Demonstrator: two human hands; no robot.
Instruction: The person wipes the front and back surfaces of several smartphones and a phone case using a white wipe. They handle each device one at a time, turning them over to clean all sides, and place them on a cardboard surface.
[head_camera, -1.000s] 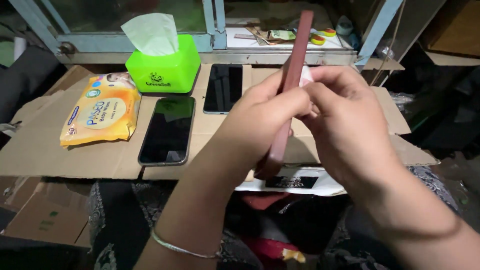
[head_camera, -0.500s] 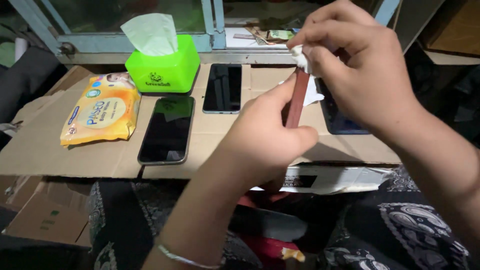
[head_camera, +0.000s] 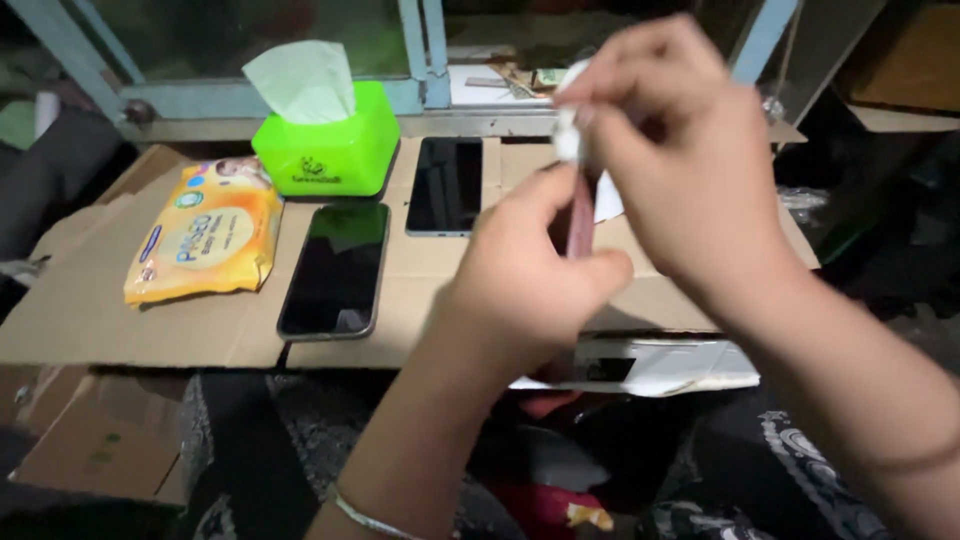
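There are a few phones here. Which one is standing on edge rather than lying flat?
The reddish-brown phone, gripped upright in the left hand. The two black-screened phones lie flat, screen up, on the cardboard.

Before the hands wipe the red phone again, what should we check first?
1. Left hand grips the red phone firmly: ok.
2. Right hand pinches the white wipe at the phone's top edge: ok.
3. Phone held edge-on, above the cardboard: ok.
4. Two dark phones lie flat, apart from the hands: ok.
5. Wipe clean enough: cannot tell, blurred.
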